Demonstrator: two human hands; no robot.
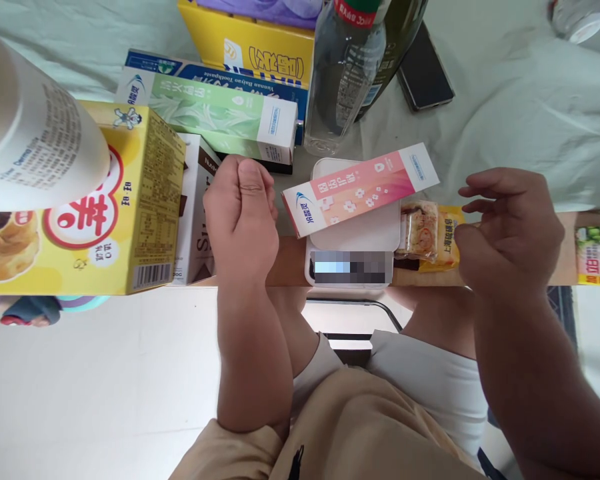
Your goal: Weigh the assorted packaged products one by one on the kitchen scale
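Note:
A pink toothpaste box (363, 189) lies tilted across a small white scale (356, 241) at the table's front edge. My left hand (240, 217) rests just left of the box, fingers curled loosely, holding nothing. My right hand (510, 230) hovers to the right of the scale with fingers apart, its fingertips close to a small wrapped snack (427, 233) that lies beside the scale. Neither hand touches the pink box.
A yellow snack box (105, 213) and a white bottle (25, 133) stand at the left. A brown-and-white box (196, 200), green toothpaste box (215, 113), blue box (240, 72), yellow carton (260, 50), clear water bottle (345, 73) and dark phone (425, 70) lie behind. Another packet (597, 257) sits far right.

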